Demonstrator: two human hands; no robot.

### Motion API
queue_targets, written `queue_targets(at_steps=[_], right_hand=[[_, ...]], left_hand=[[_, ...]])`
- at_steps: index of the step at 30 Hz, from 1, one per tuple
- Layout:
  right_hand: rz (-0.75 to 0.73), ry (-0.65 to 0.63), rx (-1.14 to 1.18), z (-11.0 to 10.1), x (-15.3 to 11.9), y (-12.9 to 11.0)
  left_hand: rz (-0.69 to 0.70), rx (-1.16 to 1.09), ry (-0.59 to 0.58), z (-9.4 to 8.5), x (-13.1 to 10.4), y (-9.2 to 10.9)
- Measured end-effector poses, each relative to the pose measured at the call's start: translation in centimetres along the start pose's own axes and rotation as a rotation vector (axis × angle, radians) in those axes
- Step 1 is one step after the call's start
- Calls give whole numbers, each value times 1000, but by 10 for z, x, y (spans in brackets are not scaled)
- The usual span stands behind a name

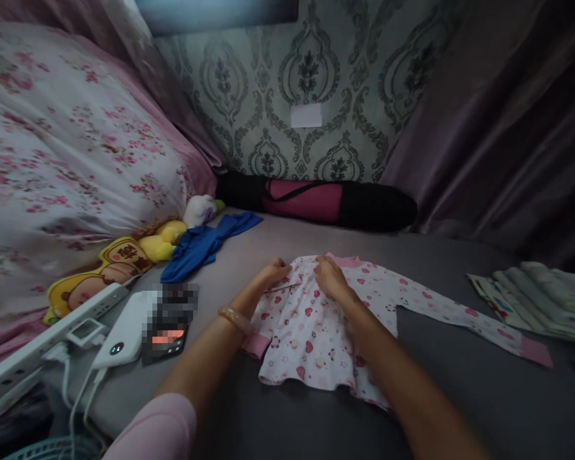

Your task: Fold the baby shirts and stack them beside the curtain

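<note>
A small white shirt with pink hearts and pink cuffs lies on the grey sheet in front of me. Its right-hand sleeve stretches out flat to the right; the left-hand one is bent down beside the body of the shirt. My left hand, with a bangle on the wrist, pinches the fabric at the left shoulder. Near the pink collar, my right hand has its fingers closed on the upper front of the shirt, where the cloth is gathered.
Folded clothes lie at the right. A blue cloth, plush toys, a power bank, a phone and a power strip are at the left. A black and pink long bag rests along the wall.
</note>
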State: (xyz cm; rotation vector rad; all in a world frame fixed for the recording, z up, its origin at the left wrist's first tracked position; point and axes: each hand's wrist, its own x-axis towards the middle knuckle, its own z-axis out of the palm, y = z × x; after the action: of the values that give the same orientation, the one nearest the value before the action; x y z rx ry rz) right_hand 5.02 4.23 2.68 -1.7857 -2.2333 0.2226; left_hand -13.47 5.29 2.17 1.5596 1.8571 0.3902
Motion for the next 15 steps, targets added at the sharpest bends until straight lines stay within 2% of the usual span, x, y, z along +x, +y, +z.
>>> queue_targets(at_steps=[4,10,12,15], right_hand=[[-1,-17,-12,18,7,-28],[74,21,45,42,7,-25],[71,47,59,49,6,-23],[80,57,51,54,5,-22]], left_hand=[[-28,-60,-52,2,5,6],[-61,-253,-48,-2,10,13],[-81,-391,-109,-3,14,15],[-99,-584,-268,-8,20,16]])
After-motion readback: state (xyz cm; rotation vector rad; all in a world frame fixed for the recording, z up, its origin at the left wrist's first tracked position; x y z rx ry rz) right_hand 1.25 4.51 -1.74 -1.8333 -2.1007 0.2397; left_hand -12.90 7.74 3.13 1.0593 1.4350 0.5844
